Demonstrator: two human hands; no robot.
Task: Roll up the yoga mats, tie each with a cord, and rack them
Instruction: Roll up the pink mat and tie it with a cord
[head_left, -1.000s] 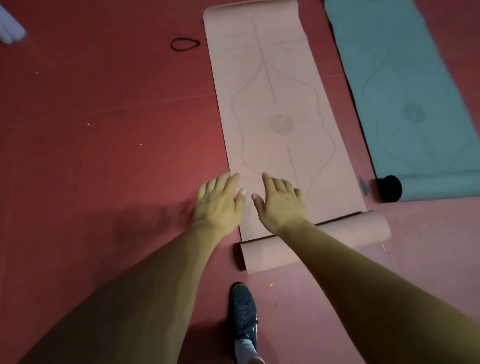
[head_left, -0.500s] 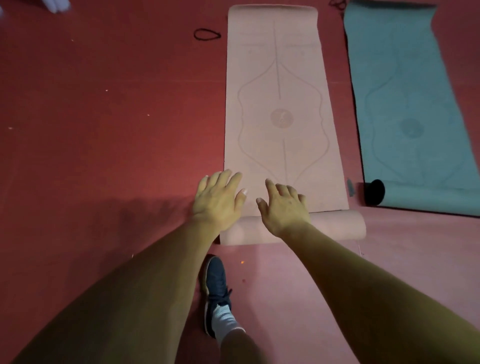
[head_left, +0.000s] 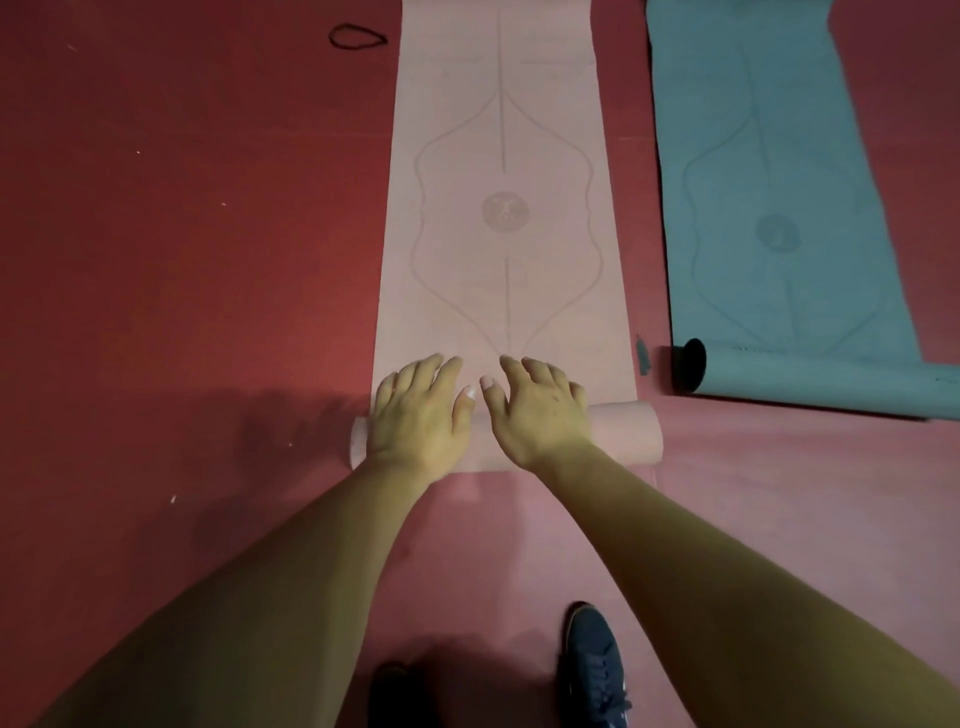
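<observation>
We log dim, warm indoor light, a reddish cast over the floor (head_left: 156, 260). Brightest patch — mid-floor, just left of the pink mat (head_left: 498, 130); far left corner darker. Soft shadow lies on the floor left of the left hand (head_left: 421, 421), so light comes from the right. Teal mat (head_left: 769, 156) edges bow at right — wide-angle distortion. Detail soft, grainy throughout.
</observation>
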